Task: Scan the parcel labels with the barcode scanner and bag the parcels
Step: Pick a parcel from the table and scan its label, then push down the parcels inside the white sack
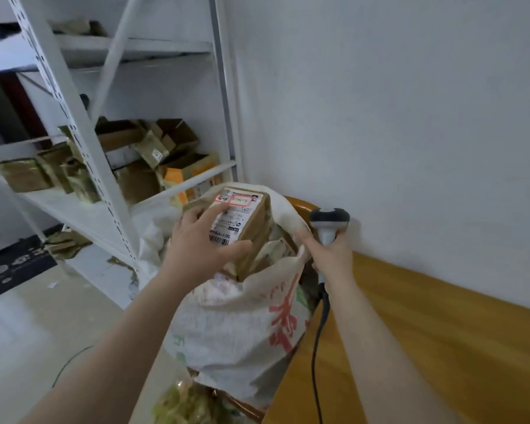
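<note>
My left hand (201,240) grips a brown cardboard parcel (251,221) from its near side, over the open mouth of a white woven sack (245,325) with red lettering. The parcel's white label with a barcode faces up. My right hand (331,254) holds the grey barcode scanner (329,220) by its handle, head upward, and a finger also pinches the sack's rim. The scanner's black cable hangs down along the sack. More parcels lie inside the sack, mostly hidden.
A white metal shelf rack (104,191) at the left holds several brown and orange parcels (153,154). A wooden table (426,347) runs along the white wall at the right. A dark mat (13,267) lies on the tiled floor at far left.
</note>
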